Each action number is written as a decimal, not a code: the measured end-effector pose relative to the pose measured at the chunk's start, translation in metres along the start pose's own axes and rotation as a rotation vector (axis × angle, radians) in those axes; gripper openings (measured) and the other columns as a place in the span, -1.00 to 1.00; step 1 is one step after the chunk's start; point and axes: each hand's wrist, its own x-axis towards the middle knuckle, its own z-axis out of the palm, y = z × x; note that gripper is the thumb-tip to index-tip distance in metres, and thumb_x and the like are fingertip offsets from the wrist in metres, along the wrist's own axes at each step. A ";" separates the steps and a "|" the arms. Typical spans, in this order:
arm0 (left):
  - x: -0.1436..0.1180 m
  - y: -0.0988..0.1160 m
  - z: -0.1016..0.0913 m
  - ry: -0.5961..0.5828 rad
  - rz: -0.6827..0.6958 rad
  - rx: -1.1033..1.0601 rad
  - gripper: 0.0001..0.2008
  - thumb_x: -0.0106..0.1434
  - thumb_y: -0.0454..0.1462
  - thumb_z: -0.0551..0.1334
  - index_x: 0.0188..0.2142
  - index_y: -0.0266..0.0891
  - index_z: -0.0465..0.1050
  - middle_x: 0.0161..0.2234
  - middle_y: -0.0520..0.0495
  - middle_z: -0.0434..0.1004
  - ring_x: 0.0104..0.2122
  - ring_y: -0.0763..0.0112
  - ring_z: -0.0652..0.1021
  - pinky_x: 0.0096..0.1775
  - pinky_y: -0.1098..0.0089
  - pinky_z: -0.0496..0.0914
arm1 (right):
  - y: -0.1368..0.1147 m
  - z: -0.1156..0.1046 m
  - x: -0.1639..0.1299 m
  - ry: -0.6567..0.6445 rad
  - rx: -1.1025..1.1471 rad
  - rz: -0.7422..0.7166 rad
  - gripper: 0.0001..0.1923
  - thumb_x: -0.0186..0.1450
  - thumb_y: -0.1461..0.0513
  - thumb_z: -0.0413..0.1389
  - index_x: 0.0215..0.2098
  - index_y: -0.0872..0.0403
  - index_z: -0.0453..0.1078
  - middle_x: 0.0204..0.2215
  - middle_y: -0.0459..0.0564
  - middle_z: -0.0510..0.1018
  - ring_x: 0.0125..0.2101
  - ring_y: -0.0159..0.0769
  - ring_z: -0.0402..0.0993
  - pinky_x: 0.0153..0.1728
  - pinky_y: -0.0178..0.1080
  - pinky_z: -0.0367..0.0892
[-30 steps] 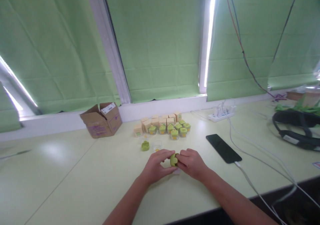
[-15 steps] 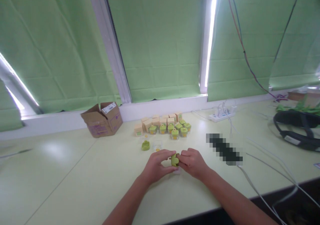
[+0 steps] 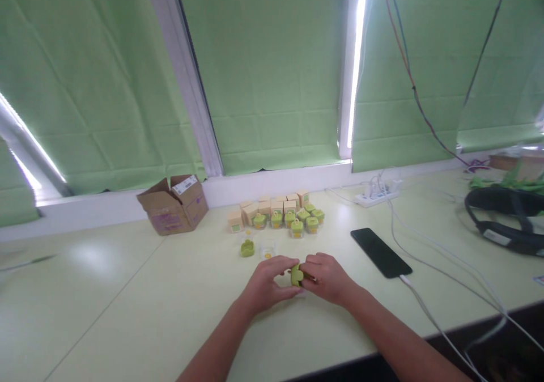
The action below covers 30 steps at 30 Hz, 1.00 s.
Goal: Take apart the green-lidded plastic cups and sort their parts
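My left hand [image 3: 270,283] grips a small green scalloped plastic lid [image 3: 296,275] between its thumb and fingers, the lid tipped on its side. My right hand [image 3: 327,277] is closed, with its fingertips at the lid's hollow side; what they pinch, if anything, is too small and hidden to make out. A pale pinkish piece [image 3: 301,295] lies partly covered under the hands. Just beyond my left hand are another green lid [image 3: 247,249] and a clear plastic box [image 3: 268,249] with a yellow spot in it.
Behind these stand several green-lidded clear boxes [image 3: 297,229] and several beige cartons [image 3: 235,221]. An open cardboard box [image 3: 173,205] sits at the back left. To the right lie a phone [image 3: 381,252] on a white cable, a power strip [image 3: 378,194] and a black headset [image 3: 505,223].
The green lid has turned slightly in my left hand, and my right fingertips have shifted a little at its hollow. Everything else on the table stays put.
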 end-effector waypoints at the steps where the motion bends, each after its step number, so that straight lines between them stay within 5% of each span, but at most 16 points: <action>1: 0.000 0.001 0.000 0.000 0.004 0.000 -0.57 0.01 -0.25 0.37 -0.08 -0.19 0.43 -0.19 -0.10 0.54 -0.31 0.36 0.49 -0.29 0.38 0.42 | 0.000 0.000 0.000 0.004 -0.001 -0.002 -0.91 0.16 0.31 0.08 -0.51 0.08 0.34 -0.58 -0.13 0.35 -0.54 -0.42 0.18 -0.44 -0.31 0.02; 14: 0.000 0.001 -0.002 0.032 0.033 -0.011 -0.57 0.04 -0.20 0.36 -0.08 -0.20 0.42 -0.22 -0.10 0.53 -0.36 0.40 0.47 -0.33 0.39 0.41 | 0.003 -0.002 -0.001 -0.003 0.001 -0.078 -0.79 0.31 0.21 0.01 -0.45 0.07 0.38 -0.59 -0.14 0.36 -0.54 -0.45 0.23 -0.44 -0.30 0.00; 30: 0.002 0.009 -0.003 0.021 0.013 0.008 -0.57 -0.02 -0.37 0.29 -0.09 -0.18 0.39 -0.18 -0.06 0.51 -0.26 0.37 0.48 -0.29 0.40 0.40 | -0.002 0.001 -0.001 0.070 0.011 -0.018 -0.94 0.15 0.30 0.04 -0.49 0.07 0.32 -0.57 -0.12 0.34 -0.53 -0.41 0.20 -0.43 -0.31 0.06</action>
